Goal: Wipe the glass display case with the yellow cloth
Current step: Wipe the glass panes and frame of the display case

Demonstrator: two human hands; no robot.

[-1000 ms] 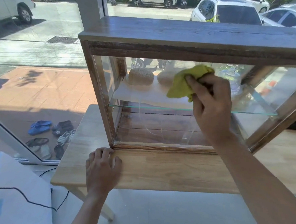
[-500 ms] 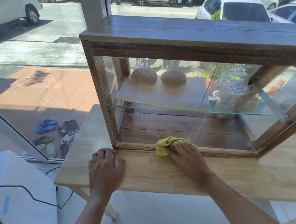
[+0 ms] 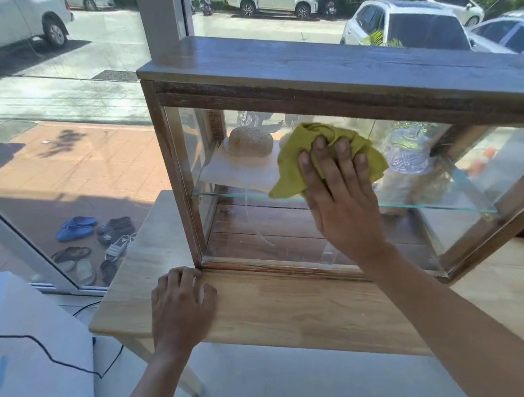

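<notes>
While the right hand [image 3: 340, 199] presses flat against the front pane, fingers spread and open rather than clenched, the yellow cloth [image 3: 298, 161] sits pinned between palm and glass, up toward twelve o'clock on the pane, just under the dark top rail. The glass display case [image 3: 308, 74] stands on the pale wooden desk [image 3: 278, 312], its front panel facing the person. Down at seven o'clock the left hand [image 3: 181, 309] lies palm-down on the desk, fingertips at the case's lower corner, holding nothing, bracing.

That cloth looks soft and light, bunched into folds, and it should slide readily; a flat palm over its middle seems the best hold, since loose corners trail out at nine and three o'clock. The pane is the fragile party here: thin glass in an old wooden frame, so steady, moderate pressure looks wiser than leaning in.

Inside, behind the glass, a round bun [image 3: 250, 141] rests on white paper on the glass shelf [image 3: 441, 206], and a clear patterned jar [image 3: 406, 154] sits at three o'clock of the cloth. None of it blocks the outer face. Streaks show low on the pane, near six o'clock, so that patch probably wants another pass. Beyond the window, sandals [image 3: 84, 241] lie outside, parked cars farther off.
</notes>
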